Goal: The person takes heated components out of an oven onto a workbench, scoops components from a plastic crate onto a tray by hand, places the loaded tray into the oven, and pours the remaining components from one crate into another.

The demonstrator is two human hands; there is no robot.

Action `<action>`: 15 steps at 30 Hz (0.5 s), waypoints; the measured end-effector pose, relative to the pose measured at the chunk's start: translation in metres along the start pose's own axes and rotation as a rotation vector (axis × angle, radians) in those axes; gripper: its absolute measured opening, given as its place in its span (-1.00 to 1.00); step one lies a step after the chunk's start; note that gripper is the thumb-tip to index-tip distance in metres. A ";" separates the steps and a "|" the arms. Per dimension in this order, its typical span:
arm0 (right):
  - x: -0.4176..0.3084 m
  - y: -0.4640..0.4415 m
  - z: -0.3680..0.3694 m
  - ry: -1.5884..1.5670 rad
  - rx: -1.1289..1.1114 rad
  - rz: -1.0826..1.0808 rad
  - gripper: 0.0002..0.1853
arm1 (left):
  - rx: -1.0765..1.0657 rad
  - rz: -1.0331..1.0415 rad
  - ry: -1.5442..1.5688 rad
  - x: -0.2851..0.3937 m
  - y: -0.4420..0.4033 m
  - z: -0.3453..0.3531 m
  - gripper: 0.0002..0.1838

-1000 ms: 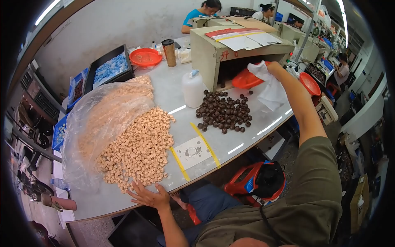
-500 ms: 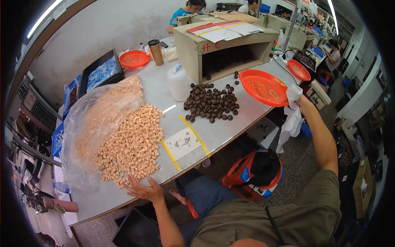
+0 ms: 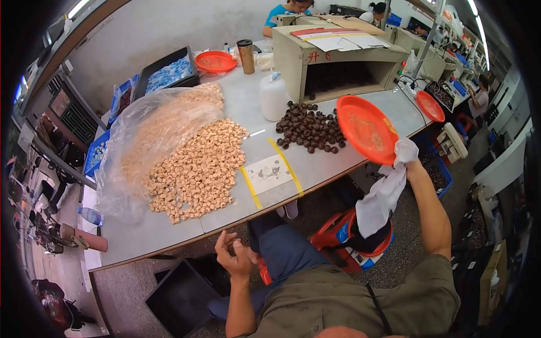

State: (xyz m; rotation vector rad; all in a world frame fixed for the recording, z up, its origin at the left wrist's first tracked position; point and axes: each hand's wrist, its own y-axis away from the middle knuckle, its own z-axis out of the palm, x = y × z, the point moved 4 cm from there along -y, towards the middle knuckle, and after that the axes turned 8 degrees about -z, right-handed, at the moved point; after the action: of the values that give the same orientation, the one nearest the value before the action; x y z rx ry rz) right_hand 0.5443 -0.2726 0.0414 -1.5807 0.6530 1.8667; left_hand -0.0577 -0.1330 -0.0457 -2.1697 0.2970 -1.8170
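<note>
My right hand grips the rim of a round orange-red plastic tray, with a white cloth bunched at the same grip and hanging down. The tray is tilted above the table's front edge, beside a pile of dark brown round beads. In front of the table edge, my left hand is raised with loosely bent fingers apart and nothing visible in them. Beyond it lies a heap of small pale beige pieces, partly under a clear plastic bag.
A beige box-shaped housing stands at the back, beside a white bottle and a brown tumbler. Yellow tape frames a pale card. Below are a red stool and a black crate. Other people sit farther back.
My left hand has drawn back from the beige heap past the table edge, its fingers curling from spread. The tray in my right hand has tipped more steeply. The camera view has shifted.
</note>
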 end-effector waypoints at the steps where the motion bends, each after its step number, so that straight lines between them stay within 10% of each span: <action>1: -0.001 -0.011 -0.015 -0.067 0.168 0.090 -0.88 | 0.028 -0.025 -0.013 -0.006 0.002 -0.005 -0.55; 7: 0.045 -0.125 -0.124 0.339 0.571 0.096 -0.59 | 0.054 -0.054 -0.117 -0.021 0.016 -0.017 -0.56; 15: 0.054 -0.142 -0.087 0.592 0.275 0.219 -0.47 | 0.111 -0.119 -0.186 -0.012 0.023 -0.007 -0.56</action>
State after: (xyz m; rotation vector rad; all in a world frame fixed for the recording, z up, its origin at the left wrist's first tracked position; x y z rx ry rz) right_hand 0.7000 -0.2270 -0.0252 -1.9337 1.3236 1.3536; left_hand -0.0663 -0.1514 -0.0633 -2.2991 0.0261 -1.6316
